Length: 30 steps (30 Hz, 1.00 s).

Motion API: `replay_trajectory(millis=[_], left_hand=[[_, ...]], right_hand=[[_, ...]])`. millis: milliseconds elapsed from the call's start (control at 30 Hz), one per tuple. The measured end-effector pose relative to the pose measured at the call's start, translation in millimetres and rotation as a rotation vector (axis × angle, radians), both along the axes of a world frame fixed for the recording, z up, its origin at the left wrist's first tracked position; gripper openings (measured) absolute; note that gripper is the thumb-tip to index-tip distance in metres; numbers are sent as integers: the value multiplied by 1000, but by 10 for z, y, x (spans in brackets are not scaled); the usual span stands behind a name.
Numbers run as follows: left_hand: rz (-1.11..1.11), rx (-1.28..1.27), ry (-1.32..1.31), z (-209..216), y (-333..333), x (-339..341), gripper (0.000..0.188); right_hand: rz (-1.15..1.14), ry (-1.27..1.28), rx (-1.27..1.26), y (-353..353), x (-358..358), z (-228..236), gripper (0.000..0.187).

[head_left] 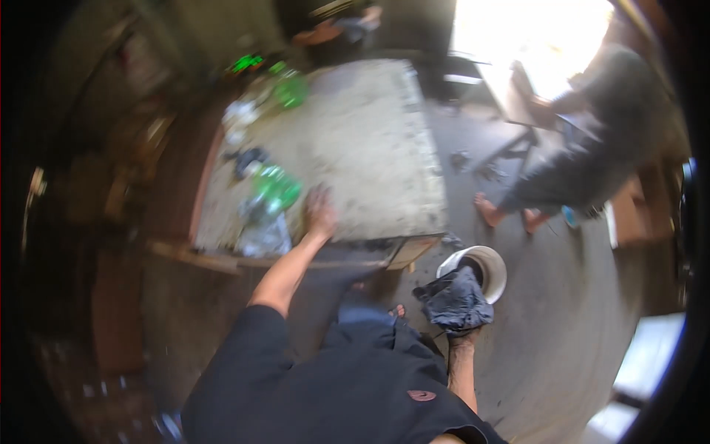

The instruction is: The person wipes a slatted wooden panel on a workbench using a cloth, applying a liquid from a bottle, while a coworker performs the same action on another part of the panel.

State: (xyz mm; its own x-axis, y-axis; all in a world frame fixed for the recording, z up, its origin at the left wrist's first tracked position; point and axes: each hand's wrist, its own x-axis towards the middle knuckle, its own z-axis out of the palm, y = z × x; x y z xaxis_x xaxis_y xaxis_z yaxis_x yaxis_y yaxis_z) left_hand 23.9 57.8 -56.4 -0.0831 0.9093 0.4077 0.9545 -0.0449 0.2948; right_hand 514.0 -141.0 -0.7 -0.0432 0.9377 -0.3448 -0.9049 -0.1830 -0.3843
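Note:
My left hand (320,212) rests on the pale, stained tabletop (370,163) near its front edge, fingers stretched out and holding nothing. Just left of it lies a green clear bottle (276,188), with a crumpled see-through plastic bag (265,237) in front. Low on the right, my right hand (464,338) is closed on a dark, crumpled piece of cloth or plastic (457,302); its fingers are partly covered by it. This dark piece overlaps the near side of a white bucket (497,275), whose inside looks dark. Blur hides finer detail.
Another green bottle (290,89) and whitish items (240,118) stand along the table's left side. To the right, a barefoot person (592,140) in dark clothes bends by a board (506,92) near a bright opening. Someone's hand (371,16) shows beyond the table.

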Motion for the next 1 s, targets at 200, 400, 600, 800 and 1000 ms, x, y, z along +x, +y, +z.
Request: replay_trajectory(millis=[200, 400, 600, 800, 1000], left_hand=[[228, 24, -497, 394, -459, 49, 39], [435, 456, -468, 788, -1030, -303, 74], [188, 299, -798, 1115, -606, -1192, 87], [198, 233, -1074, 987, -313, -1444, 66], [430, 278, -913, 891, -253, -2302, 71]], right_hand=[[114, -90, 0, 26, -92, -60, 67], [238, -676, 111, 172, -174, -94, 67], [393, -306, 349, 298, -642, -219, 70], [67, 109, -175, 492, -944, 38, 74], [232, 10, 212, 276, -1219, 265, 75]])
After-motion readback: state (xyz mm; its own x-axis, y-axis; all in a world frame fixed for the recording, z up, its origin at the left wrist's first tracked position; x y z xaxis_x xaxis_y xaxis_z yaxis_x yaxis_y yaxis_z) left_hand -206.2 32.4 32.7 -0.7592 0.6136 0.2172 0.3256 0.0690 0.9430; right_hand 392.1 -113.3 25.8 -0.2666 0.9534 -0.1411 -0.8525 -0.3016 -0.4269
